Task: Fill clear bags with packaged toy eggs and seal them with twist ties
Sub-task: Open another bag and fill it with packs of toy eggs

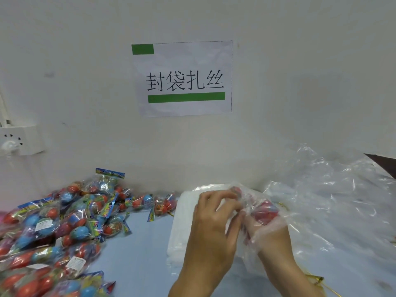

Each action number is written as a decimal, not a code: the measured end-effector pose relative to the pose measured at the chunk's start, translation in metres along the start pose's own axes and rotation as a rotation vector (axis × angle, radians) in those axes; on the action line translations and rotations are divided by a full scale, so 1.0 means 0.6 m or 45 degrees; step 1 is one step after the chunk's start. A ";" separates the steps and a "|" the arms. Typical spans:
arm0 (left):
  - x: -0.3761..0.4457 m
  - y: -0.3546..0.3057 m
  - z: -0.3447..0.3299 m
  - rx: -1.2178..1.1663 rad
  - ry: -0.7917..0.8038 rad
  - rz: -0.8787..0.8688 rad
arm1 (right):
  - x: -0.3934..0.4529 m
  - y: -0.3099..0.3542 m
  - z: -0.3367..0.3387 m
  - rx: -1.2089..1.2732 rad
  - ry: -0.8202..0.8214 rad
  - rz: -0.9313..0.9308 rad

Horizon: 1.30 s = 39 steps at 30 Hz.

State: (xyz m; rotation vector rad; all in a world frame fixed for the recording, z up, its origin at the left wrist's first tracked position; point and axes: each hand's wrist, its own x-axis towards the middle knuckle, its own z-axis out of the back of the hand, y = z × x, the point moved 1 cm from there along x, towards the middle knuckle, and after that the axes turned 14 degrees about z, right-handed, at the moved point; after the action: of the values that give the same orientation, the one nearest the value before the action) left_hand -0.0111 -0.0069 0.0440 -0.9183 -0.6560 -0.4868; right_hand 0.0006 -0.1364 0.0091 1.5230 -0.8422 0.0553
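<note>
My left hand pinches the mouth of a clear bag at the centre of the table. My right hand is inside that bag, its fingers curled round a packaged toy egg that shows red through the plastic. A big pile of packaged toy eggs, red and blue in printed wrappers, covers the left of the table. Gold twist ties lie under my right forearm at the lower right. A flat stack of clear bags lies beneath my hands.
A heap of crumpled clear plastic fills the right side up to the wall. The white wall bears a paper sign with green bars. A wall socket with a plug sits at the far left. The light blue tabletop shows between pile and stack.
</note>
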 end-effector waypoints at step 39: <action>-0.004 0.068 -0.022 -1.051 0.438 1.232 | -0.011 0.039 -0.011 0.154 0.419 -0.214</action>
State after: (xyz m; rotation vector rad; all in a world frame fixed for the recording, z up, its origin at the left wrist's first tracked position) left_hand 0.0172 0.0035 0.0132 -1.7291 0.3852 -0.0002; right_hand -0.0139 -0.1253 0.0263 1.6368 -0.4546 0.2302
